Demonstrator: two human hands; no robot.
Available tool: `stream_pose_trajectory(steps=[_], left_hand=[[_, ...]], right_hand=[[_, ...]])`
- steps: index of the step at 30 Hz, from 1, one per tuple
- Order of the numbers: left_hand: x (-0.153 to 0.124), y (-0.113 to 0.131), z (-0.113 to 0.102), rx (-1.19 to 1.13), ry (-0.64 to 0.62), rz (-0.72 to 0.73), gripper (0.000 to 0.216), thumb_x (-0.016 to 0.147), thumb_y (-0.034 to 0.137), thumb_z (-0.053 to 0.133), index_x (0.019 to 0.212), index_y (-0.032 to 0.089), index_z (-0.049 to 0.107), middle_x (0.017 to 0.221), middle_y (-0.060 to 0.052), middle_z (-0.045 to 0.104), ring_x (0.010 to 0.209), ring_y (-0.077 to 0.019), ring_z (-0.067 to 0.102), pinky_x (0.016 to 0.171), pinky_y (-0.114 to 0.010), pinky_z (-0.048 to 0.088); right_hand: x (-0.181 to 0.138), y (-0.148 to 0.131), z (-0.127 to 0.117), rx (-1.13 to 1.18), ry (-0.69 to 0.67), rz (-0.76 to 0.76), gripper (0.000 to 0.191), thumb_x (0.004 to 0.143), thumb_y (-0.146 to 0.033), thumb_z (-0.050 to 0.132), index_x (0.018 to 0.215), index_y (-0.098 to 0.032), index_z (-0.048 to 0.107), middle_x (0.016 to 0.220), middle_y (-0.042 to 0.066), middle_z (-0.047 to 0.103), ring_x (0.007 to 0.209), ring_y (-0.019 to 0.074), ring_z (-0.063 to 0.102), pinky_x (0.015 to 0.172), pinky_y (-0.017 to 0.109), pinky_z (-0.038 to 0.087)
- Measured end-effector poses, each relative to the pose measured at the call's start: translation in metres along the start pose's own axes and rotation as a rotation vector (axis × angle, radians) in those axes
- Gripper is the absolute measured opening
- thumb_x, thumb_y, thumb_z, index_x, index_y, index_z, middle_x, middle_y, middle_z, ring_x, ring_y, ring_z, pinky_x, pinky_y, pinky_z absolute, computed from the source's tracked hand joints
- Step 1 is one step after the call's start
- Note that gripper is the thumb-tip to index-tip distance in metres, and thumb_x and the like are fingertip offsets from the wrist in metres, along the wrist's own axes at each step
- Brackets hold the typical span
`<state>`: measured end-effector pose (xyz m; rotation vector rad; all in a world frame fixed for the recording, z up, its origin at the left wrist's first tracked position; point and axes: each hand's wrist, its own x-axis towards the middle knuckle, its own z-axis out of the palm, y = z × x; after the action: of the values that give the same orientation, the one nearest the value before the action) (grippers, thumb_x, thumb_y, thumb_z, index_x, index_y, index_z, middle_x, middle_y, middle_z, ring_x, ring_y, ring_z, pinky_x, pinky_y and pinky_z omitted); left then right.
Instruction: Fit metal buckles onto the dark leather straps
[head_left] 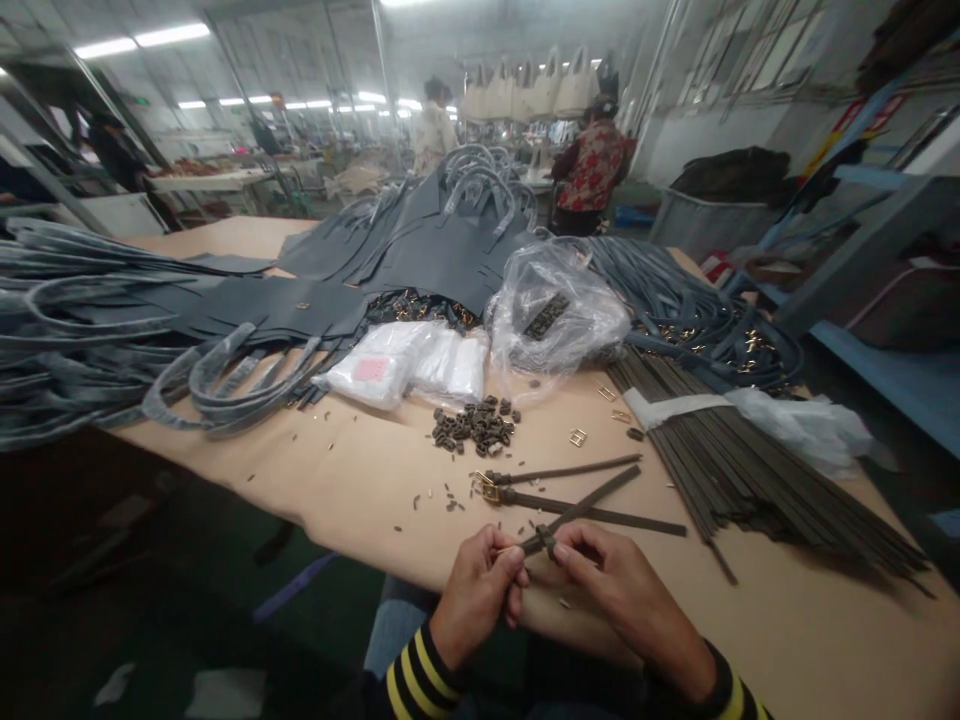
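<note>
Near the table's front edge, my left hand (484, 580) pinches one end of a dark olive strap (592, 500). My right hand (619, 575) has its thumb and fingers closed on a small strap loop (543, 540) that sits around that strap. The strap's free end points up and to the right. Just beyond my hands lie two finished-looking straps, one with a gold buckle (489, 488) and another thin strap (570, 469) behind it. A heap of small dark loops (474, 427) lies farther back, with tiny offcuts scattered around it.
Bundled dark straps (720, 450) cover the right side. Gold buckle frames (577, 437) lie loose nearby. White packets (386, 365), a clear plastic bag (555, 310) and stacked grey bag panels (420, 235) fill the back. Wrapped handles (232, 390) spread leftward. People work beyond the table.
</note>
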<state>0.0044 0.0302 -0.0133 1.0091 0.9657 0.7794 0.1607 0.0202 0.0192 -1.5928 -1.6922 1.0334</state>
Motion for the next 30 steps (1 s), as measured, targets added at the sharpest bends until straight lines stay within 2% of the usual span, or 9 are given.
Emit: stream_pose_trajectory(steps=[6,9,12,18,23,26,30], left_hand=[[-0.010,-0.007,0.006,-0.004,0.013,0.013,0.031,0.072,0.045,0.051,0.067,0.016,0.040,0.044,0.007,0.048,0.030,-0.0034,0.036,0.032,-0.016,0.030],[-0.015,-0.006,0.007,0.062,0.041,0.042,0.027,0.074,0.040,0.050,0.067,0.016,0.040,0.052,0.005,0.051,0.032,-0.0025,0.037,0.035,-0.016,0.028],[-0.019,-0.005,0.007,0.129,0.065,0.082,0.024,0.075,0.036,0.049,0.065,0.015,0.042,0.052,0.005,0.050,0.033,-0.0021,0.035,0.037,-0.016,0.027],[-0.027,-0.003,0.011,0.115,0.087,0.084,0.024,0.078,0.035,0.046,0.065,0.016,0.042,0.050,0.006,0.047,0.033,-0.0032,0.035,0.038,-0.017,0.027],[-0.030,-0.003,0.013,0.158,0.079,0.101,0.024,0.079,0.035,0.045,0.066,0.016,0.042,0.052,0.005,0.047,0.034,-0.0032,0.036,0.039,-0.017,0.029],[-0.031,-0.002,0.013,0.177,0.072,0.087,0.023,0.079,0.034,0.045,0.067,0.015,0.043,0.055,0.004,0.050,0.036,-0.0031,0.038,0.039,-0.017,0.028],[-0.031,-0.004,0.011,0.109,0.012,0.063,0.024,0.079,0.036,0.045,0.068,0.015,0.042,0.054,0.003,0.052,0.033,-0.0027,0.039,0.035,-0.015,0.026]], right_hand=[[-0.008,0.000,0.008,0.050,0.006,0.013,0.021,0.076,-0.029,0.043,0.061,-0.018,0.050,0.057,-0.001,0.050,0.057,0.0149,0.049,0.054,0.026,0.039],[-0.014,-0.003,0.009,0.029,0.010,-0.022,0.018,0.076,-0.027,0.044,0.063,-0.018,0.051,0.061,0.000,0.053,0.061,0.0153,0.051,0.055,0.026,0.041],[-0.018,-0.006,0.010,-0.016,-0.012,-0.071,0.015,0.076,-0.025,0.045,0.064,-0.019,0.052,0.065,0.000,0.055,0.064,0.0154,0.053,0.058,0.025,0.042],[-0.024,-0.004,0.017,-0.082,0.127,-0.142,0.015,0.078,-0.023,0.045,0.063,-0.020,0.048,0.067,0.002,0.055,0.064,0.0159,0.053,0.056,0.026,0.045],[-0.026,-0.002,0.019,-0.102,0.146,-0.213,0.016,0.078,-0.021,0.043,0.063,-0.020,0.047,0.068,0.003,0.055,0.064,0.0164,0.053,0.058,0.028,0.045],[-0.026,-0.003,0.019,-0.055,0.118,-0.162,0.016,0.077,-0.023,0.045,0.061,-0.020,0.047,0.066,0.002,0.053,0.063,0.0165,0.053,0.056,0.027,0.045],[-0.026,-0.005,0.018,0.144,0.022,0.006,0.006,0.071,-0.025,0.052,0.069,-0.020,0.052,0.064,-0.001,0.054,0.061,0.0146,0.055,0.053,0.023,0.046]])
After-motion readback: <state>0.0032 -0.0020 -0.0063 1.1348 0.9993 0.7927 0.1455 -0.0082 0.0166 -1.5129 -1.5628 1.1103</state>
